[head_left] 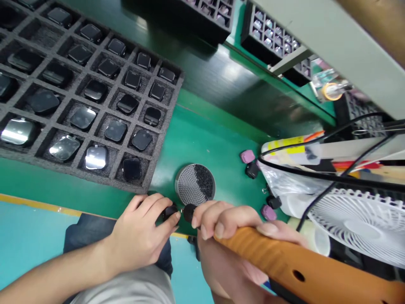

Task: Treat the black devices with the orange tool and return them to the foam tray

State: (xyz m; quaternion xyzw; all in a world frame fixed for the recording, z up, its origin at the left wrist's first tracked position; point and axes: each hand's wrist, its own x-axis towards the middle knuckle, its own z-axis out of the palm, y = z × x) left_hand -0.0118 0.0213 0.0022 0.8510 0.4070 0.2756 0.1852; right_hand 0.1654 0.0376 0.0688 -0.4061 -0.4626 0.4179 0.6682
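Observation:
My left hand (142, 230) pinches a small black part (170, 211) at the near edge of the green bench. My right hand (228, 228) is wrapped round an orange power screwdriver (284, 266), whose black tip (189, 212) meets the part. Just beyond my fingers sits a round metal dish (195, 184) with tiny black screws heaped on its right side. A grey foam tray (158, 139) holding several black watch bodies, one per cell, lies to the upper left.
Small pink and black parts (249, 162) lie right of the dish. A white fan (363, 223), black cables and a plastic bag crowd the right side. More black trays (272, 33) stand at the back under a grey shelf.

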